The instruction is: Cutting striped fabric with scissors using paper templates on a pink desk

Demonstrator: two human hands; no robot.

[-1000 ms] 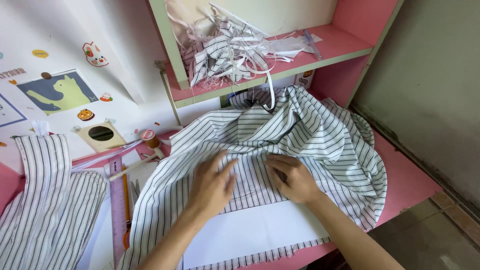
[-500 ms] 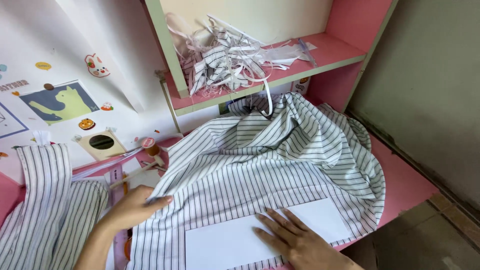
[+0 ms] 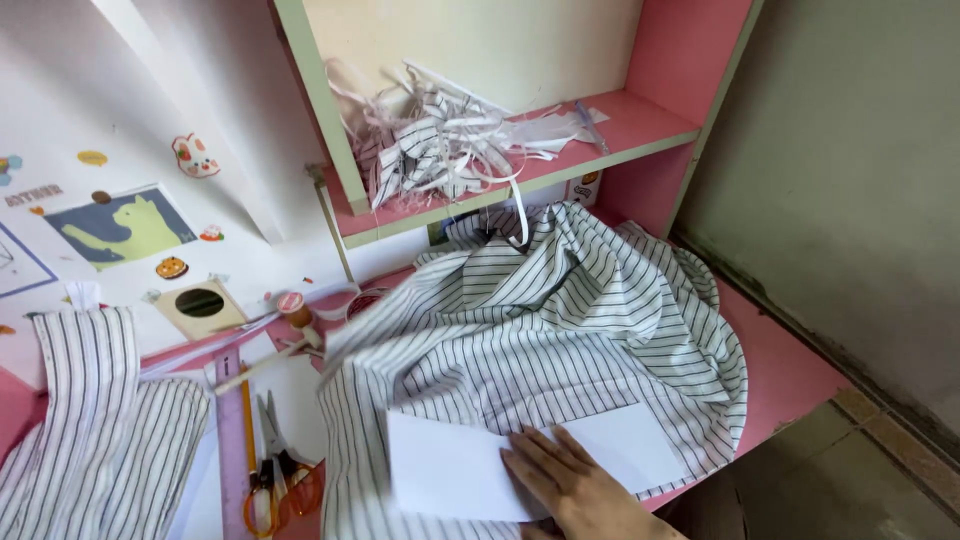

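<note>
The right hand [image 3: 570, 480] lay flat with fingers spread on a white paper pattern piece [image 3: 520, 460], whose long axis ran from nine toward three o'clock across the striped fabric [image 3: 540, 330] at the desk's [image 3: 790, 370] near edge.

Only one hand [image 3: 565, 480] shows, probably the right, entering from the near edge. It lies flat, palm down, fingers [image 3: 530, 462] spread and pointing far-left. The other hand is out of view.

one hand [image 3: 575, 485], two striped cloths [image 3: 540, 330], one scissors [image 3: 275, 470], one ruler [image 3: 230, 450]
</note>
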